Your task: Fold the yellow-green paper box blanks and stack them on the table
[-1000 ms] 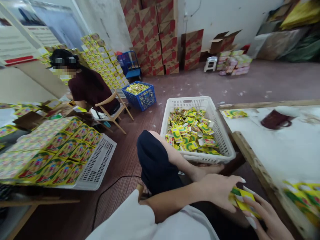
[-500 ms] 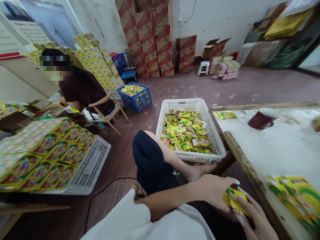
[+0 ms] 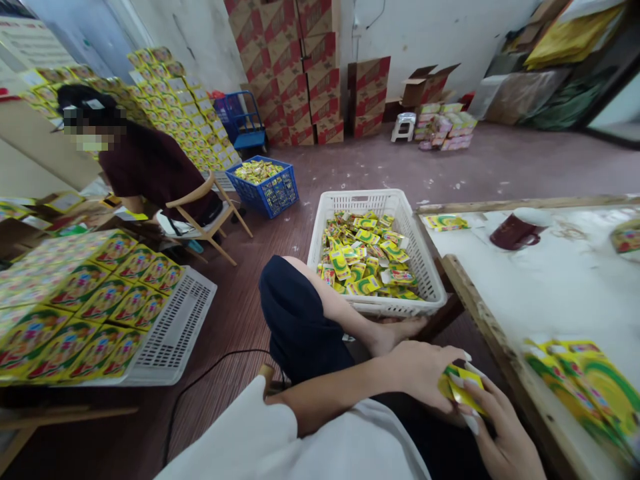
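Yellow box (image 3: 461, 398), near counter (image 3: 550, 293) edge: left hand (image 3: 425, 373) and right hand (image 3: 503, 427) share grip, fingers wrapped on it. Two-handed handling apparently in hand (detail hidden); next move likely calls for light, even pressure.

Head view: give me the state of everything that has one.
Left hand, holding a yellow packet
Right hand, also holding it
White basket, partly filled
Blue crate, filled near its rim
Mug, upright
Wooden chair, occupied
Flapped cardboard box, open
Red-and-brown cartons, stacked

Blue trolley (image 3: 249, 141) beside stacked cartons (image 3: 287, 83); maroon mug (image 3: 510, 232) on tabletop (image 3: 560, 290).
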Tool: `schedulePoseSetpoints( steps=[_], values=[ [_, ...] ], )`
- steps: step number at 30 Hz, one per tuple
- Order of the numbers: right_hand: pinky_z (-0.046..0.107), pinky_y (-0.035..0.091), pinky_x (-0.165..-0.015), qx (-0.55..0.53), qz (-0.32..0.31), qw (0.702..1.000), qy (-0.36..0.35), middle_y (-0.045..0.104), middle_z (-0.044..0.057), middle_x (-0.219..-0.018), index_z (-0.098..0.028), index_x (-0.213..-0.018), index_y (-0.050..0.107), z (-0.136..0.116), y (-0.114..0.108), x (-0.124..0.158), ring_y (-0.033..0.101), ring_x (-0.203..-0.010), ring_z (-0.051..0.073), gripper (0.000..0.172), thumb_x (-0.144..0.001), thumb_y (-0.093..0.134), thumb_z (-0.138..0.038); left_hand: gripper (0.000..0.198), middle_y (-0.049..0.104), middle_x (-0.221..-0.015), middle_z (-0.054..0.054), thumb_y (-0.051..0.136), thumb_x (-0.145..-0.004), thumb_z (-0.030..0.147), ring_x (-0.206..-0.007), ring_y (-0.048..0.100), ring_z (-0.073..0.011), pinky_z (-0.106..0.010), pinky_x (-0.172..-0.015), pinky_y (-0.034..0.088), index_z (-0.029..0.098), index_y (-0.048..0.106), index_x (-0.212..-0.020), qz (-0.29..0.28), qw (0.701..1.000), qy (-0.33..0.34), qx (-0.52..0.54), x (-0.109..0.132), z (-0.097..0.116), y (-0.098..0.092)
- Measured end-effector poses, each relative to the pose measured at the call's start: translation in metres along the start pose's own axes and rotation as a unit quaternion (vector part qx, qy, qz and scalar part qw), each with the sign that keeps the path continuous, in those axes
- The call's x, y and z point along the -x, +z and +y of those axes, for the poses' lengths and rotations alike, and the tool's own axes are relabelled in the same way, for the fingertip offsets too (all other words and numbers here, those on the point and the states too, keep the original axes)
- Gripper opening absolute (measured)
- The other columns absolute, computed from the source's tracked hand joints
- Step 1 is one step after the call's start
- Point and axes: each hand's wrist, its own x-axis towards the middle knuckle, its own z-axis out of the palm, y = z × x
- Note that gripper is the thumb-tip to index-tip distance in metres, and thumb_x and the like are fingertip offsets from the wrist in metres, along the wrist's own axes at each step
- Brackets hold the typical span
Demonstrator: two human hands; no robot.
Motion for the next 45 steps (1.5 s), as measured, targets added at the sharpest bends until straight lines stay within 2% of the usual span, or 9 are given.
schedulePoseSetpoints(
  steps=[8, 14, 18, 22, 27, 32, 38, 41, 45],
  values=[
    [0.040, 0.056, -0.097, -0.016, 0.005, 0.999, 0.030, 0.062, 0.012, -0.133, -0.024, -0.116, 0.068, -0.008, -0.006, -0.002, 0.066, -0.119, 0.029, 0.033, -0.095, 0.050, -0.043, 0.091, 0.064, -0.136, -0.015, 0.076, -0.072, 0.055, -0.122, 0.065, -0.0355, -0.046, -0.102, 0.051, 0.019, 0.038, -0.147, 0.014, 1.000, 0.006, 0.019, -0.001, 0.003, 0.001],
    [0.040, 0.058, -0.095, -0.021, -0.008, 1.000, 0.007, 0.060, 0.011, -0.135, -0.026, -0.116, 0.067, -0.014, -0.013, -0.005, 0.065, -0.119, 0.027, 0.029, -0.097, 0.048, -0.039, 0.091, 0.066, -0.134, -0.014, 0.078, -0.072, 0.051, -0.120, 0.066, -0.0345, -0.043, -0.100, 0.053, 0.019, 0.038, -0.147, 0.014, 1.000, 0.016, 0.017, -0.002, -0.002, 0.006],
    [0.040, 0.058, -0.096, -0.022, -0.005, 1.000, 0.007, 0.059, 0.010, -0.135, -0.027, -0.117, 0.065, -0.018, -0.010, -0.005, 0.065, -0.120, 0.027, 0.027, -0.098, 0.048, -0.036, 0.086, 0.066, -0.133, -0.013, 0.077, -0.074, 0.049, -0.119, 0.066, -0.0341, -0.043, -0.100, 0.053, 0.019, 0.040, -0.146, 0.013, 0.999, 0.023, 0.023, -0.002, -0.006, 0.009],
    [0.038, 0.059, -0.094, -0.024, 0.016, 1.000, 0.003, 0.059, 0.011, -0.134, -0.027, -0.118, 0.064, -0.021, -0.003, -0.005, 0.066, -0.119, 0.026, 0.027, -0.098, 0.048, -0.035, 0.085, 0.066, -0.133, -0.012, 0.080, -0.071, 0.045, -0.119, 0.067, -0.0326, -0.041, -0.099, 0.053, 0.021, 0.042, -0.143, 0.016, 0.999, 0.016, 0.033, -0.001, -0.006, 0.009],
    [0.033, 0.061, -0.092, -0.037, 0.020, 0.999, 0.009, 0.060, 0.011, -0.135, -0.028, -0.118, 0.067, -0.023, 0.001, -0.008, 0.067, -0.118, 0.025, 0.027, -0.097, 0.050, -0.033, 0.078, 0.070, -0.123, -0.009, 0.080, -0.069, 0.045, -0.110, 0.070, -0.0313, -0.039, -0.093, 0.055, 0.022, 0.048, -0.136, 0.038, 0.998, 0.006, 0.047, 0.000, -0.007, 0.011],
    [0.035, 0.059, -0.098, -0.056, -0.019, 0.998, 0.032, 0.060, 0.011, -0.134, -0.028, -0.112, 0.069, -0.031, -0.004, -0.011, 0.066, -0.121, 0.025, 0.025, -0.095, 0.052, -0.033, 0.087, 0.073, -0.118, -0.009, 0.085, -0.062, 0.041, -0.104, 0.072, -0.0336, -0.040, -0.089, 0.056, 0.022, 0.047, -0.139, 0.033, 0.997, -0.015, 0.070, 0.003, -0.012, 0.012],
    [0.031, 0.058, -0.096, -0.082, -0.025, 0.996, 0.022, 0.059, 0.011, -0.134, -0.029, -0.111, 0.067, -0.039, -0.005, -0.008, 0.066, -0.119, 0.023, 0.022, -0.095, 0.052, -0.028, 0.096, 0.074, -0.117, -0.012, 0.086, -0.059, 0.039, -0.103, 0.072, -0.0359, -0.045, -0.091, 0.057, 0.019, 0.046, -0.143, 0.028, 0.997, -0.015, 0.070, 0.006, -0.015, 0.012],
    [0.033, 0.057, -0.098, -0.087, -0.017, 0.995, 0.039, 0.056, 0.011, -0.136, -0.029, -0.114, 0.065, -0.040, 0.000, -0.002, 0.065, -0.121, 0.023, 0.023, -0.094, 0.052, -0.027, 0.095, 0.073, -0.116, -0.013, 0.084, -0.061, 0.042, -0.103, 0.072, -0.0360, -0.046, -0.092, 0.056, 0.016, 0.046, -0.143, 0.025, 0.998, 0.001, 0.050, 0.005, -0.014, 0.013],
    [0.039, 0.055, -0.102, -0.108, 0.014, 0.989, 0.099, 0.054, 0.012, -0.139, -0.027, -0.119, 0.058, -0.042, 0.005, 0.007, 0.061, -0.126, 0.026, 0.026, -0.094, 0.053, -0.033, 0.090, 0.070, -0.121, -0.015, 0.081, -0.063, 0.040, -0.107, 0.070, -0.0370, -0.047, -0.094, 0.056, 0.016, 0.047, -0.143, 0.026, 0.999, 0.024, 0.026, 0.004, -0.008, 0.015]
  ],
)
